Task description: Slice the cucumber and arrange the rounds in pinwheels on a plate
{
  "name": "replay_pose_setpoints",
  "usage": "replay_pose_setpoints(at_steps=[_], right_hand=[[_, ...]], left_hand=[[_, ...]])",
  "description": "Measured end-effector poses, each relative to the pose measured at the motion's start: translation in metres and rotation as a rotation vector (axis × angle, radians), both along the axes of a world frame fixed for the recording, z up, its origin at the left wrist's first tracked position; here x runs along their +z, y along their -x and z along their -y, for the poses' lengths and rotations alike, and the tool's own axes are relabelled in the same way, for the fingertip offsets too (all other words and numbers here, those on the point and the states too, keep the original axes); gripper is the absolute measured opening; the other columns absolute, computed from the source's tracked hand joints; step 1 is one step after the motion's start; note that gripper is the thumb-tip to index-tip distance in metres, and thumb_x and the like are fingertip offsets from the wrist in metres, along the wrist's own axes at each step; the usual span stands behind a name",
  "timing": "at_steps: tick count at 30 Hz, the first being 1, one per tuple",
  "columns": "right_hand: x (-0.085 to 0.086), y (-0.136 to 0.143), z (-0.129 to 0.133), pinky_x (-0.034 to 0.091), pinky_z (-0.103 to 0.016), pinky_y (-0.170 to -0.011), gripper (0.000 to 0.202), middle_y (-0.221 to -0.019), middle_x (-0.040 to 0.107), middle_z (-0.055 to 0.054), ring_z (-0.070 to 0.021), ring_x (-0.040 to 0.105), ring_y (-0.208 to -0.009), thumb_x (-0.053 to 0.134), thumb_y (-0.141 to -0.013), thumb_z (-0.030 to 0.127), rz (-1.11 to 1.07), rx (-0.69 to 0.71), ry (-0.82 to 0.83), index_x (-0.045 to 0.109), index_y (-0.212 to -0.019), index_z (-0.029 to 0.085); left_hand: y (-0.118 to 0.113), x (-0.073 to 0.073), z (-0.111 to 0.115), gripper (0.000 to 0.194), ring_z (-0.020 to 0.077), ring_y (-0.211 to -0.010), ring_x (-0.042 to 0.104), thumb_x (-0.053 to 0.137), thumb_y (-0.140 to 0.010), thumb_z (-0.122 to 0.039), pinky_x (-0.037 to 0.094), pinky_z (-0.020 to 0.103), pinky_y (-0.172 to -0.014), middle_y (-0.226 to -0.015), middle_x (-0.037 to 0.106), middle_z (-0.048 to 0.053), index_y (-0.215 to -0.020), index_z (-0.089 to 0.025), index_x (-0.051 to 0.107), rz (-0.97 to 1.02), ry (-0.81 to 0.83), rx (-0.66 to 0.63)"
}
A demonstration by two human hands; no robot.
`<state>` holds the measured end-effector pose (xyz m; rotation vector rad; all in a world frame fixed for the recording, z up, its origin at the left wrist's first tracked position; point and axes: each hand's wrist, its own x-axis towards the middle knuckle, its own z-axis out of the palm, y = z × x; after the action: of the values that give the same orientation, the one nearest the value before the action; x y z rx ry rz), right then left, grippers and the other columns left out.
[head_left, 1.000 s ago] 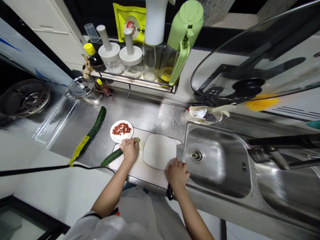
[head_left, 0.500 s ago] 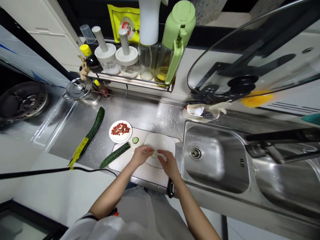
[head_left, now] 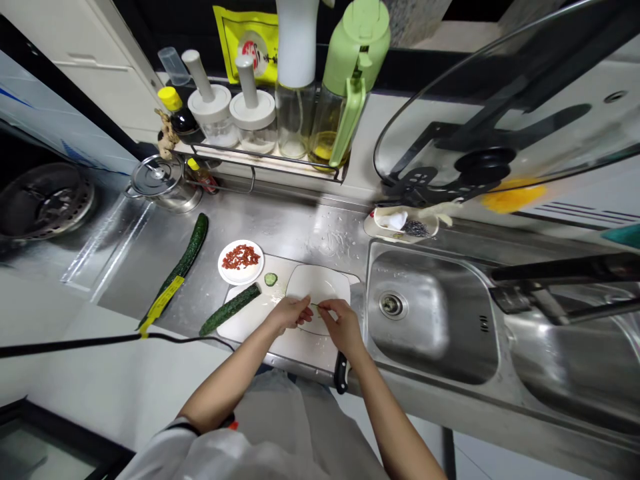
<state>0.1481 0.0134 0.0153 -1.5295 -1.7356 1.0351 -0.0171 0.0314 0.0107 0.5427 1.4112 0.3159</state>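
Over the white square plate, both hands meet around a thin cucumber slice, seen nearly edge-on. My left hand is closed, with thumb and fingertips pinching the slice's left side. My right hand pinches its right side between thumb and index finger. The plate rests on a pale cutting board. Another cucumber piece lies on the board, left of the plate. A cut cucumber lies across the board's left edge. Below my right wrist, a knife's black handle sticks out past the counter's front edge.
A small white plate of red berries sits behind the cut cucumber. A whole cucumber with a yellow label lies farther left. Right of the board is a steel sink. Behind stand a lidded pot and a condiment rack.
My left hand has turned and lowered slightly, its fingers curling more. The slice has tilted from showing its face to nearly edge-on. My right hand has shifted slightly right.
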Motion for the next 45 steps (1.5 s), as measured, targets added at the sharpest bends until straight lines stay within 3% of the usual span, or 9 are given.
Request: replay_pose_setpoints(at_steps=[5, 11, 17, 23, 29, 35, 39, 45], right_hand=[[0.002, -0.003, 0.001, 0.043, -0.033, -0.077, 0.014, -0.079, 0.066, -0.004, -0.0190, 0.056, -0.082, 0.053, -0.086, 0.028, 0.011, 0.039, -0.045, 0.065, -0.083, 0.021], [-0.010, -0.005, 0.002, 0.043, -0.031, -0.074, 0.018, -0.081, 0.067, -0.004, -0.0193, 0.058, -0.083, 0.050, -0.083, 0.031, 0.012, -0.054, 0.063, 0.065, -0.084, 0.021], [-0.029, -0.002, -0.011, 0.043, -0.028, -0.063, 0.026, -0.071, 0.066, -0.003, -0.0166, 0.057, -0.066, 0.050, -0.077, 0.041, -0.092, -0.191, 0.301, 0.064, -0.076, 0.019], [-0.046, 0.002, -0.031, 0.040, -0.026, -0.054, 0.025, -0.060, 0.065, -0.001, -0.0163, 0.056, -0.057, 0.050, -0.071, 0.040, -0.049, -0.310, 0.373, 0.064, -0.067, 0.020], [-0.046, 0.012, -0.049, 0.038, -0.027, -0.055, 0.023, -0.051, 0.061, -0.001, -0.0173, 0.056, -0.052, 0.049, -0.072, 0.036, 0.046, -0.403, 0.373, 0.065, -0.065, 0.020], [-0.052, 0.020, -0.054, 0.038, -0.027, -0.058, 0.017, -0.056, 0.063, -0.001, -0.0173, 0.057, -0.054, 0.050, -0.073, 0.033, 0.083, -0.466, 0.342, 0.061, -0.074, 0.020], [-0.055, 0.021, -0.052, 0.036, -0.027, -0.055, 0.017, -0.063, 0.065, -0.002, -0.0172, 0.057, -0.055, 0.051, -0.076, 0.035, 0.133, -0.474, 0.310, 0.056, -0.084, 0.021], [-0.052, 0.020, -0.052, 0.030, -0.026, -0.054, 0.013, -0.062, 0.062, -0.001, -0.0164, 0.052, -0.054, 0.051, -0.080, 0.034, 0.274, -0.404, 0.268, 0.054, -0.083, 0.022]], left_hand=[[-0.005, -0.002, -0.009, 0.049, 0.0038, -0.048, 0.041, 0.079, -0.051, -0.054, 0.021, 0.018, -0.044, -0.061, 0.059, 0.000, -0.069, -0.012, 0.061, 0.215, 0.125, 0.130], [-0.006, -0.015, -0.019, 0.042, 0.0046, -0.050, 0.047, 0.083, -0.045, -0.038, 0.027, 0.017, -0.045, -0.061, 0.058, -0.001, -0.071, -0.013, 0.061, 0.224, 0.003, 0.190], [-0.014, -0.024, -0.031, 0.021, 0.0073, -0.051, 0.051, 0.071, -0.063, -0.031, 0.035, 0.020, -0.051, -0.058, 0.058, -0.004, -0.073, -0.016, 0.061, -0.006, -0.319, 0.078], [-0.020, -0.031, -0.043, 0.010, 0.0112, -0.059, 0.053, 0.060, -0.077, -0.031, 0.039, 0.023, -0.059, -0.063, 0.060, -0.004, -0.078, -0.021, 0.064, -0.360, -0.705, -0.127], [-0.033, -0.035, -0.050, 0.011, 0.0189, -0.089, 0.051, 0.057, -0.082, -0.023, 0.040, 0.030, -0.081, -0.086, 0.061, 0.005, -0.085, -0.020, 0.067, -0.687, -0.934, -0.220], [-0.044, -0.036, -0.055, 0.011, 0.0264, -0.101, 0.040, 0.062, -0.080, -0.028, 0.035, 0.039, -0.084, -0.103, 0.055, 0.009, -0.087, -0.024, 0.069, -0.906, -0.867, -0.205], [-0.047, -0.035, -0.057, 0.011, 0.0285, -0.103, 0.038, 0.061, -0.081, -0.030, 0.033, 0.042, -0.084, -0.110, 0.051, 0.010, -0.087, -0.024, 0.068, -0.945, -0.835, -0.206], [-0.047, -0.036, -0.057, 0.020, 0.0288, -0.107, 0.036, 0.059, -0.082, -0.027, 0.031, 0.044, -0.089, -0.119, 0.046, 0.010, -0.101, -0.028, 0.066, -0.947, -0.845, -0.204]])
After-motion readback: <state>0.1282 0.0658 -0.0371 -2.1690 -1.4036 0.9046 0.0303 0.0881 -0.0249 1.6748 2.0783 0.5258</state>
